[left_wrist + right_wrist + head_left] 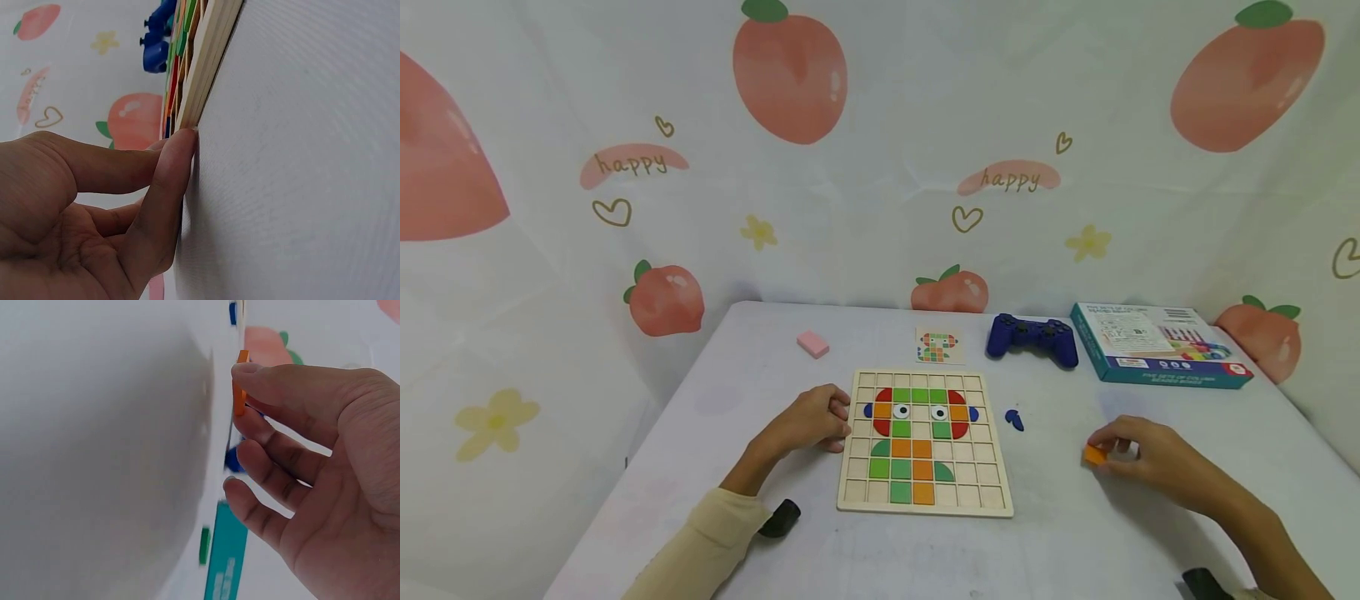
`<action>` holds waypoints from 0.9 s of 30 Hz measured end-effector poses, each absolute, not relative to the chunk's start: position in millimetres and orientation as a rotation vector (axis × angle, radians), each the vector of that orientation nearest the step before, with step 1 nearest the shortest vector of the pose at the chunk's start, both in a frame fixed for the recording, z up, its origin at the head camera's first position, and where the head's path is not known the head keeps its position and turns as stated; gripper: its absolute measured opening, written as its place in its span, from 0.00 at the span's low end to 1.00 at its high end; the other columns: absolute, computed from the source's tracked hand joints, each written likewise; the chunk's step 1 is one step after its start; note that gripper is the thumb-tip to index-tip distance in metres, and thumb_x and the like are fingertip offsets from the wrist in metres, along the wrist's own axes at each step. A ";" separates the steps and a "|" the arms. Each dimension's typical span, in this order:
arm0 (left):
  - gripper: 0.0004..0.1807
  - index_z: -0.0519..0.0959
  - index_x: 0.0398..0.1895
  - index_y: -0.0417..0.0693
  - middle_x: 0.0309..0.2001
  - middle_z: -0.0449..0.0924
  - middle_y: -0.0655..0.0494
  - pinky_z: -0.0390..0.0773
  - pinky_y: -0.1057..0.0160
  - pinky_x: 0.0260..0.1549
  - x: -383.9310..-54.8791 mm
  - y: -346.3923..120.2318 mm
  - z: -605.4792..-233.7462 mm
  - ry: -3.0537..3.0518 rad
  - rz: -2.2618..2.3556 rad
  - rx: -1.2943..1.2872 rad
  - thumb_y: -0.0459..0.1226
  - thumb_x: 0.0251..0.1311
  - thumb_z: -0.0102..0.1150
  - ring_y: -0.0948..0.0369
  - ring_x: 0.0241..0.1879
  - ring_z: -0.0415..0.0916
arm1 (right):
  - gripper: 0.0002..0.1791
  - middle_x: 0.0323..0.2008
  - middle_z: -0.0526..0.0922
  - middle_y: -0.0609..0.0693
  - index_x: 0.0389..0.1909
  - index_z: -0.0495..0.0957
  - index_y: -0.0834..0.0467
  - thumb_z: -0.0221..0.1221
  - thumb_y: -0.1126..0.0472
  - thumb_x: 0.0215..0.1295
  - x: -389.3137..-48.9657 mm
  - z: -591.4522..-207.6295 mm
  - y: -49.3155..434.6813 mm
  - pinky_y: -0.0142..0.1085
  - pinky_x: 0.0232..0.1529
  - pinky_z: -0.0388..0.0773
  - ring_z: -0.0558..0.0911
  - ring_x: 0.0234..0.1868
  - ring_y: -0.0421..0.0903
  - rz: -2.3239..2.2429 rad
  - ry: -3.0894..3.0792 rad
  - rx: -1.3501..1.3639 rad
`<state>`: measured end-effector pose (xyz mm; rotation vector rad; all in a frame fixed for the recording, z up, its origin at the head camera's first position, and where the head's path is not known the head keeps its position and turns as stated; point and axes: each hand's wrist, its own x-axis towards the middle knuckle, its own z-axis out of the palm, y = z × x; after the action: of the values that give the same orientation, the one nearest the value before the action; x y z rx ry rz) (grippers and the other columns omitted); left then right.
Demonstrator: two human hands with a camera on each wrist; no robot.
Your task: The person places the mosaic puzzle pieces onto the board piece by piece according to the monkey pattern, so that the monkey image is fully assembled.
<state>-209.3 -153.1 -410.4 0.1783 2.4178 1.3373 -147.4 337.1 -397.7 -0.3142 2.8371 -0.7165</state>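
Observation:
A wooden grid board (pixel 970 476) lies flat on the table with colored tiles forming a figure: red quarter rounds, green and orange squares, two eye tiles and blue side pieces. My left hand (pixel 813 419) holds the board's left edge, thumb and fingers at its rim (pixel 212 56). To the right of the board, my right hand (pixel 1150 460) pinches an orange tile (pixel 240 384) between thumb and fingers, just over the table. Loose dark blue pieces (pixel 1015 421) lie between the board and this hand. A picture card (pixel 955 355) showing a similar figure lies behind the board.
A pink block (pixel 813 344) sits at the back left. A blue game controller (pixel 1032 339) and a flat teal-edged box (pixel 1172 377) are at the back right. The right wrist view also shows a green piece (pixel 204 545) beside the box. Behind the table hangs a printed cloth (pixel 865 208).

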 end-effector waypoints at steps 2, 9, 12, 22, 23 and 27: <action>0.24 0.74 0.63 0.31 0.45 0.77 0.46 0.89 0.63 0.34 -209.3 -153.1 -410.5 2.420 1.337 0.178 0.25 0.64 0.65 0.59 0.31 0.79 | 0.15 0.42 0.85 0.44 0.51 0.87 0.58 0.71 0.60 0.64 -149.0 -397.2 328.2 0.27 0.38 0.79 0.77 0.42 0.45 -0.729 2.836 -0.336; 0.23 0.74 0.62 0.31 0.45 0.77 0.46 0.89 0.63 0.34 -209.0 -152.9 -410.1 2.422 1.338 0.176 0.25 0.64 0.65 0.59 0.32 0.79 | 0.14 0.41 0.84 0.42 0.48 0.88 0.55 0.72 0.59 0.62 -155.4 -395.6 295.2 0.30 0.39 0.80 0.77 0.43 0.44 -0.770 2.809 -0.414; 0.23 0.74 0.62 0.31 0.45 0.77 0.46 0.89 0.63 0.34 -208.8 -152.6 -409.9 2.425 1.336 0.173 0.25 0.64 0.64 0.59 0.32 0.79 | 0.13 0.40 0.84 0.41 0.47 0.88 0.53 0.72 0.59 0.62 -158.7 -395.9 282.2 0.32 0.39 0.80 0.77 0.43 0.44 -0.767 2.801 -0.469; 0.23 0.74 0.62 0.31 0.46 0.77 0.46 0.90 0.62 0.34 -209.0 -151.4 -410.9 2.421 1.341 0.158 0.25 0.64 0.64 0.59 0.32 0.79 | 0.13 0.40 0.80 0.41 0.47 0.87 0.51 0.72 0.58 0.63 -168.3 -398.6 241.7 0.34 0.42 0.81 0.76 0.44 0.44 -0.778 2.738 -0.564; 0.23 0.74 0.62 0.31 0.46 0.77 0.46 0.90 0.62 0.34 -209.3 -151.5 -411.4 2.421 1.340 0.159 0.25 0.64 0.64 0.59 0.32 0.79 | 0.13 0.40 0.80 0.41 0.47 0.87 0.51 0.72 0.57 0.63 -168.9 -398.8 237.8 0.34 0.43 0.81 0.76 0.44 0.44 -0.779 2.735 -0.579; 0.23 0.74 0.62 0.32 0.46 0.77 0.46 0.89 0.62 0.34 -209.3 -151.6 -411.5 2.427 1.330 0.156 0.25 0.64 0.64 0.59 0.32 0.79 | 0.13 0.40 0.79 0.40 0.47 0.86 0.49 0.73 0.54 0.64 -169.2 -397.8 220.7 0.35 0.46 0.81 0.76 0.44 0.43 -0.786 2.712 -0.634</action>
<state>-209.3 -151.6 -411.5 0.1557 2.4271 1.3303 -169.2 220.7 -397.8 -0.6337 2.7124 -0.7857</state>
